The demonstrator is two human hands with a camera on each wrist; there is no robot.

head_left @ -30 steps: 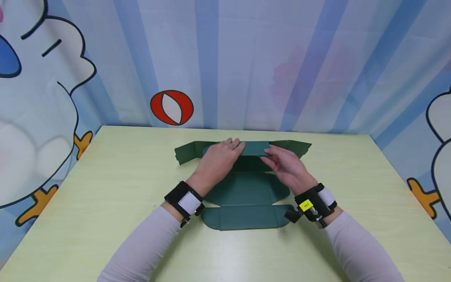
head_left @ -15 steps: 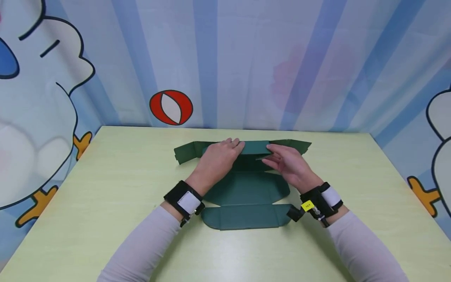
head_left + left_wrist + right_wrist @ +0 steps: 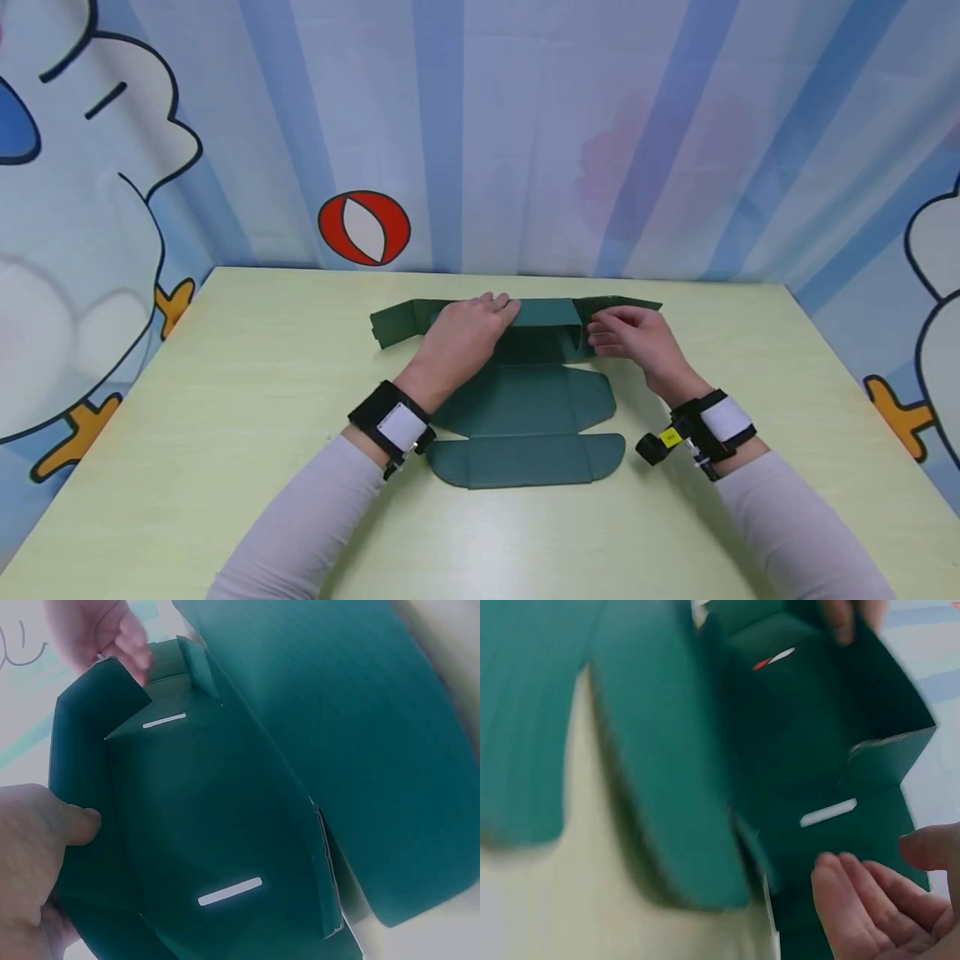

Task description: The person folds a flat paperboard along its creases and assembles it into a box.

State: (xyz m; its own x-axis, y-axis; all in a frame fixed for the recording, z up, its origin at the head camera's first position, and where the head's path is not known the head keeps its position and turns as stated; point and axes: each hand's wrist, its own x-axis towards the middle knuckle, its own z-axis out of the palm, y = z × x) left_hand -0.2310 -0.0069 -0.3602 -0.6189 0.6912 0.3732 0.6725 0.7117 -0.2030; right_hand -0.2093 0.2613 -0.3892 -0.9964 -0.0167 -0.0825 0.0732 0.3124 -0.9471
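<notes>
A pale yellow-green tabletop [image 3: 247, 383] carries a dark green cardboard box [image 3: 525, 400], partly folded, set in the middle toward the straight far edge. Its near panels spread out, its far side stands raised, and soft glare brightens the surface in front.

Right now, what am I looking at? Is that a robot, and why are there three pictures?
No robot here! Those are a person's own bare left hand and right hand. The widest picture comes from a camera worn on the head, looking down. The other two come from little cameras worn on the wrists, one each. On the table lies a green cardboard box, only partly folded. The left hand grips its folded far edge. The right hand is beside the box's right end, holding nothing; I can't tell whether it touches the cardboard.
</notes>
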